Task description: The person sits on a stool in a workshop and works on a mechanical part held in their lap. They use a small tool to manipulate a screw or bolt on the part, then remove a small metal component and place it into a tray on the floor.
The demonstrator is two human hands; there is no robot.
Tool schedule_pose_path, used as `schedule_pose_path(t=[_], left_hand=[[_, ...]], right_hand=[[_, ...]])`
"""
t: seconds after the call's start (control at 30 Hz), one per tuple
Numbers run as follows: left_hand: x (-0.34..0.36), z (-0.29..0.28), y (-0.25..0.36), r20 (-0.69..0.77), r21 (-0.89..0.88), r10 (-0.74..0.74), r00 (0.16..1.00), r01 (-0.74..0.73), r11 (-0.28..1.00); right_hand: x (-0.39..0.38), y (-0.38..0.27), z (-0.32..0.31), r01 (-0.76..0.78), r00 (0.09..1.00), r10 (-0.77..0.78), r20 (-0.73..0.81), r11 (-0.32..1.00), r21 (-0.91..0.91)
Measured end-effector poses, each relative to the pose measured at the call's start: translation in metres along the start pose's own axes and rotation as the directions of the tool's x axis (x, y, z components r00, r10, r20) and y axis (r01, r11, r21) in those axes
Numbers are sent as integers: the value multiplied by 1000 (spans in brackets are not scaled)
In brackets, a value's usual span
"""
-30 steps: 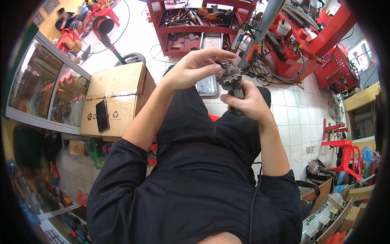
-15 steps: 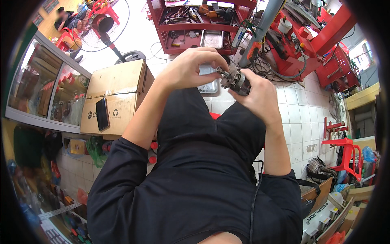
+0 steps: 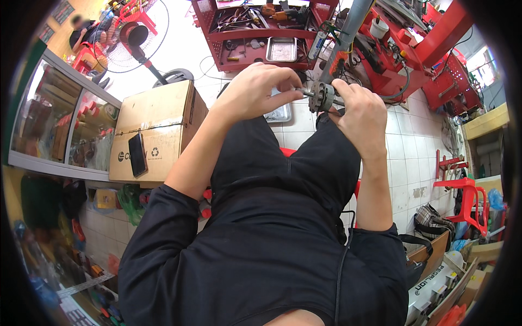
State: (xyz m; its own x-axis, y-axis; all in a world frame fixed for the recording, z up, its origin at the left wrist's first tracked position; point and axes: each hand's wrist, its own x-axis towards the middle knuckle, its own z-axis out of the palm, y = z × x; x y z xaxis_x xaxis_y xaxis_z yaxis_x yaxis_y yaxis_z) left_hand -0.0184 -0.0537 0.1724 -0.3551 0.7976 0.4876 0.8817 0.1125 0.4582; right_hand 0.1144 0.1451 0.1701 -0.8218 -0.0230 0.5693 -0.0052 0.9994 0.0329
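- The main risk, as I judge it, is a drop: the flanged metal assembly [image 3: 321, 97] hangs in mid-air between 1 and 2 o'clock of the view, with only the hands bearing it.
- The left hand [image 3: 260, 91], at its 9 o'clock side, has thumb and forefinger closed on the thin metal rod [image 3: 306, 93]; so small a pinch could slip if the metal is oily, which I cannot tell.
- The right hand [image 3: 361, 113], toward 4 o'clock of it, grips the assembly's other end; relaxing that grip could let the weight swing down.
- A fall could dent the metal or chip the white tiled floor [image 3: 399, 163]; any small loose piece might miss the shallow metal tray [image 3: 281, 114], seen toward 8 o'clock from the assembly.
- Turning the notched edge against bare fingers could nip or scrape skin.
- The assembly looks dull grey and round, with a thick, scalloped rim and darker recesses.
- The rod sticks out toward 9 o'clock, and a shaft-like portion runs toward 4 o'clock, partly hidden by the right hand.
- Whether rod and rim are one piece cannot be told.
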Motion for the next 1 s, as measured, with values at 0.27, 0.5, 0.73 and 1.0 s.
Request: schedule_pose_path(t=[0.27, 0.5, 0.73, 1.0], left_hand=[[1, 5, 1, -35, -47, 102, 994, -103, 994], [-2, 6, 3, 105, 116, 70, 992, -82, 990], [0, 11, 0, -93, 12, 208, 974, -208, 978], [-1, 14, -1, 30, 220, 119, 992, -122, 968]], right_hand=[[1, 8, -10, -5, 995, -5, 96, 995, 104], [1, 9, -18, -103, 979, 48, 199, 956, 276], [1, 7, -23, -78, 978, 25, 208, 964, 253], [0, 8, -19, -62, 979, 14, 201, 970, 237]])
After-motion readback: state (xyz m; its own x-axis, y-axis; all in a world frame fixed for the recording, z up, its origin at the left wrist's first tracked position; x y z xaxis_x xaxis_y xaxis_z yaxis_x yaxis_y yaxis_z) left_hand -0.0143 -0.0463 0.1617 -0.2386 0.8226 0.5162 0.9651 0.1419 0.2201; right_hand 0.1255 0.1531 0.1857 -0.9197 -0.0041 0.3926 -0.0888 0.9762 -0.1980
